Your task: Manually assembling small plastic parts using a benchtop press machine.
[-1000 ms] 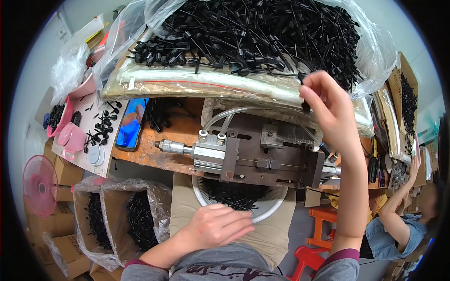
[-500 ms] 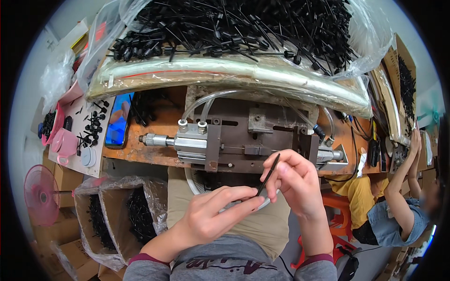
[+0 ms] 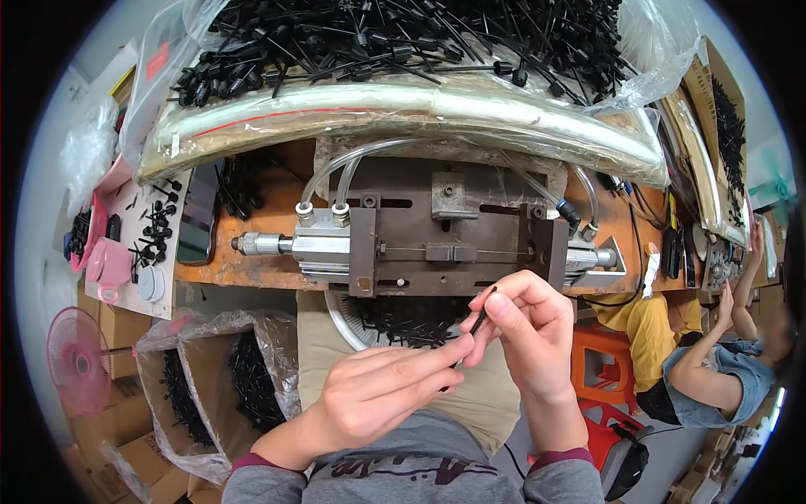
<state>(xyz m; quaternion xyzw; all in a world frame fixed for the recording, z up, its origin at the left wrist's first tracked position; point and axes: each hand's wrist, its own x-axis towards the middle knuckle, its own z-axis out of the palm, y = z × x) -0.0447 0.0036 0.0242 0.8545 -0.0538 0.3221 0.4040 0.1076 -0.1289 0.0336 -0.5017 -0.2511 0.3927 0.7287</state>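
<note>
A thin black rod-shaped part slants between my two hands, in front of the brown metal fixture. My right hand pinches its upper portion between thumb and fingers. The fingers of my left hand are pressed together around its lower end, which they largely hide. A small dark tip pokes out beneath the left fingertips; whether it belongs to the same part I cannot tell. Across the fixture, a thin wire runs through a small metal block, between two silver cylinders. Just beyond my hands is a round container with black parts.
A plastic-lined tray heaped with black stemmed parts spans the back. Clear hoses arch over the fixture. Left are a phone, a pink cup, a pink fan and lined boxes. A co-worker sits at right.
My right fingers have closed further around the black rod, covering more of it. The phone's lit screen has gone dark. The view has shifted slightly, and the co-worker's arms have moved.
</note>
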